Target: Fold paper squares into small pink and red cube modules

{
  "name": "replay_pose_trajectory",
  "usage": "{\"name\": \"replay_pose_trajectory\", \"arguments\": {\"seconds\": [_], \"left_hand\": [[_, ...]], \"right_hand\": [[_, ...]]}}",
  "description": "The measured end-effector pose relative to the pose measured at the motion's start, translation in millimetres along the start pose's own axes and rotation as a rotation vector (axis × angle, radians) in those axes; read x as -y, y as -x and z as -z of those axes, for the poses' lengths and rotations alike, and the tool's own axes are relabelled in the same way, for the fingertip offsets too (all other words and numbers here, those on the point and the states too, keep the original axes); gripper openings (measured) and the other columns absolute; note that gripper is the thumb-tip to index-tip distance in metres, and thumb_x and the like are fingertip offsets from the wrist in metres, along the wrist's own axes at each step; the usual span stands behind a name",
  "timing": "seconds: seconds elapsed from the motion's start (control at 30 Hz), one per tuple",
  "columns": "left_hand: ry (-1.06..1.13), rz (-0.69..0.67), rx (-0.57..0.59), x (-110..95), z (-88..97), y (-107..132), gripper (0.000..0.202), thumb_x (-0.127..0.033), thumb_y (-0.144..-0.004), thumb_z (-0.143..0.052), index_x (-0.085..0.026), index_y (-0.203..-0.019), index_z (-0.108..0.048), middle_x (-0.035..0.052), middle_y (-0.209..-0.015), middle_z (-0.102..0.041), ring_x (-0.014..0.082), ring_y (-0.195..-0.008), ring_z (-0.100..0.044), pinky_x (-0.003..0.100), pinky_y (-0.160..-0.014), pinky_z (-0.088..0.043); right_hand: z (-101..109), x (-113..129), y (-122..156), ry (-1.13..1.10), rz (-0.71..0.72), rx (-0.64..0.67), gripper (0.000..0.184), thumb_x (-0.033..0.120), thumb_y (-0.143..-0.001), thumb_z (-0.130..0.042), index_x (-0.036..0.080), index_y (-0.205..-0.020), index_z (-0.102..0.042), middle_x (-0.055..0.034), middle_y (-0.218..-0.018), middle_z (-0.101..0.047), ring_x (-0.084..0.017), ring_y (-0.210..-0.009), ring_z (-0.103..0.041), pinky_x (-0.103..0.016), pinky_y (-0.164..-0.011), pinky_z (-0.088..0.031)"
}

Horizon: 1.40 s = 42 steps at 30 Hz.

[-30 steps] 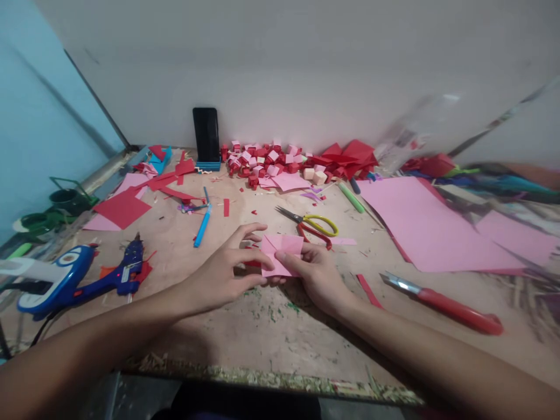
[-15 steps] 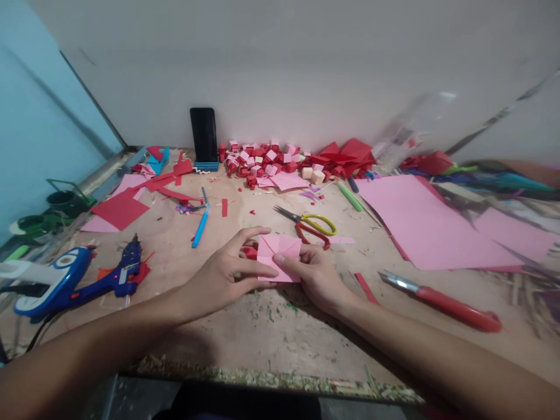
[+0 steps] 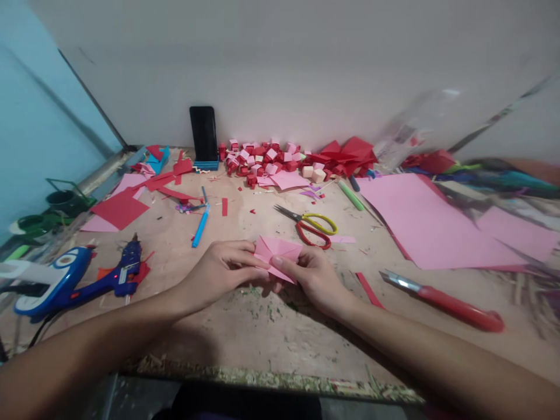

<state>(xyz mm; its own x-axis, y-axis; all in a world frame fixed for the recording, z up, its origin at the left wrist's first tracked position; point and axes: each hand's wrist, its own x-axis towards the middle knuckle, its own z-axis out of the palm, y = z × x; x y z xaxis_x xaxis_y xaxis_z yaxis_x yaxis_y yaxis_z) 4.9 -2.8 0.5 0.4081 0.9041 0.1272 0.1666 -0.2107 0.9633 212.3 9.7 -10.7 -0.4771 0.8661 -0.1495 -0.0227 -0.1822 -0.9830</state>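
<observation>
Just above the table's near half, a small creased piece of pink paper (image 3: 280,248) is held between my two hands. My right hand (image 3: 317,277) grips its right side, the thumb pressed on the face of the paper. The fingers of my left hand (image 3: 230,265) pinch its lower left edge. Folds run across the sheet, and its lower part tilts. My fingers behind the paper are mostly hidden. Scissors (image 3: 301,220) with one yellow and one red handle lie open just beyond the paper.
A red-handled knife (image 3: 455,303) lies at right, near large pink sheets (image 3: 429,216). To the left sit a blue glue gun (image 3: 129,268) and a light-blue pen-like tool (image 3: 201,227). Small red and pink paper cubes (image 3: 262,157) are heaped at the back beside a phone (image 3: 203,133).
My left fingers have drawn together from a wider spread and lowered to the paper's bottom left edge. The pink paper has tilted and its outline has become less square.
</observation>
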Motion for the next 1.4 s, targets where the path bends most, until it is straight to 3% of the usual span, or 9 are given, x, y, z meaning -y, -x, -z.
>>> {"name": "replay_pose_trajectory", "arguments": {"seconds": [0.1,0.2,0.33,0.47,0.6,0.77,0.93,1.2,1.4], "left_hand": [[0.037,0.005,-0.032,-1,1.1,-1,0.012,-0.021,-0.089,-0.071,-0.020,-0.088,-0.083,0.0066,-0.094,-0.077,0.0183,-0.086,-0.072,0.028,-0.075,-0.057],[0.052,0.003,-0.154,0,3.4,-3,0.009,-0.020,-0.086,-0.074,-0.019,-0.082,-0.082,0.0056,-0.090,-0.078,0.0177,-0.083,-0.071,0.028,-0.076,-0.057],[0.034,0.038,-0.309,7,6.2,-6,0.009,-0.026,-0.081,-0.078,-0.018,-0.079,-0.081,0.0062,-0.088,-0.078,0.0175,-0.078,-0.070,0.027,-0.069,-0.056],[0.041,0.066,-0.384,12,6.7,-8,0.013,-0.031,-0.078,-0.081,-0.018,-0.081,-0.081,0.0059,-0.084,-0.078,0.0168,-0.073,-0.068,0.024,-0.060,-0.054],[0.071,0.078,-0.379,11,6.1,-7,0.013,-0.031,-0.077,-0.081,-0.018,-0.080,-0.081,0.0053,-0.081,-0.077,0.0151,-0.067,-0.067,0.023,-0.056,-0.053],[0.054,0.085,-0.346,9,5.8,-6,0.012,-0.029,-0.076,-0.082,-0.018,-0.080,-0.081,0.0050,-0.083,-0.078,0.0156,-0.072,-0.068,0.023,-0.061,-0.054],[0.045,0.090,-0.319,10,5.6,-6,0.014,-0.031,-0.077,-0.081,-0.018,-0.082,-0.082,0.0047,-0.082,-0.079,0.0157,-0.067,-0.068,0.025,-0.061,-0.054],[-0.015,0.113,-0.275,6,5.4,-4,0.015,-0.030,-0.085,-0.074,-0.017,-0.080,-0.081,0.0014,-0.063,-0.072,0.0118,-0.055,-0.060,0.021,-0.050,-0.046],[0.045,0.122,-0.329,8,1.7,-3,0.010,-0.026,-0.082,-0.077,-0.016,-0.079,-0.075,0.0011,-0.067,-0.072,0.0126,-0.059,-0.067,0.021,-0.056,-0.053]], "right_hand": [[0,-1,-1,-0.056,0.011,0.009,0.036,0.046,-0.088,-0.072,0.013,-0.077,-0.075,-0.0071,-0.063,-0.072,-0.018,-0.057,-0.068,-0.029,-0.058,-0.052],[0,-2,-4,-0.154,0.021,-0.060,0.030,0.040,-0.086,-0.075,0.014,-0.101,-0.074,-0.0073,-0.072,-0.074,-0.019,-0.059,-0.069,-0.030,-0.058,-0.054],[-3,1,-4,-0.319,0.071,-0.157,0.049,0.029,-0.082,-0.074,0.027,-0.129,-0.058,-0.0080,-0.102,-0.075,-0.021,-0.068,-0.073,-0.035,-0.062,-0.060],[-3,1,-2,-0.347,0.120,-0.164,0.044,0.018,-0.075,-0.075,0.030,-0.114,-0.059,-0.0037,-0.108,-0.071,-0.020,-0.072,-0.072,-0.035,-0.061,-0.061],[0,-5,-2,-0.220,0.076,-0.150,0.024,0.024,-0.080,-0.079,0.023,-0.102,-0.070,-0.0033,-0.085,-0.073,-0.017,-0.070,-0.069,-0.032,-0.065,-0.059],[1,-8,-5,-0.137,0.112,-0.236,0.015,0.027,-0.075,-0.084,0.023,-0.088,-0.079,-0.0039,-0.090,-0.074,-0.017,-0.074,-0.067,-0.031,-0.066,-0.057],[-1,-4,-6,-0.156,0.079,-0.264,0.011,0.030,-0.073,-0.085,0.022,-0.078,-0.080,-0.0025,-0.077,-0.073,-0.015,-0.062,-0.063,-0.033,-0.064,-0.058],[-3,-2,-4,-0.136,0.044,-0.311,0.009,0.028,-0.071,-0.086,0.021,-0.073,-0.081,-0.0043,-0.074,-0.073,-0.017,-0.062,-0.064,-0.035,-0.063,-0.059],[-5,-2,-3,-0.111,0.054,-0.271,0.013,0.032,-0.076,-0.083,0.020,-0.077,-0.078,-0.0028,-0.069,-0.071,-0.016,-0.059,-0.065,-0.033,-0.062,-0.057]]}}
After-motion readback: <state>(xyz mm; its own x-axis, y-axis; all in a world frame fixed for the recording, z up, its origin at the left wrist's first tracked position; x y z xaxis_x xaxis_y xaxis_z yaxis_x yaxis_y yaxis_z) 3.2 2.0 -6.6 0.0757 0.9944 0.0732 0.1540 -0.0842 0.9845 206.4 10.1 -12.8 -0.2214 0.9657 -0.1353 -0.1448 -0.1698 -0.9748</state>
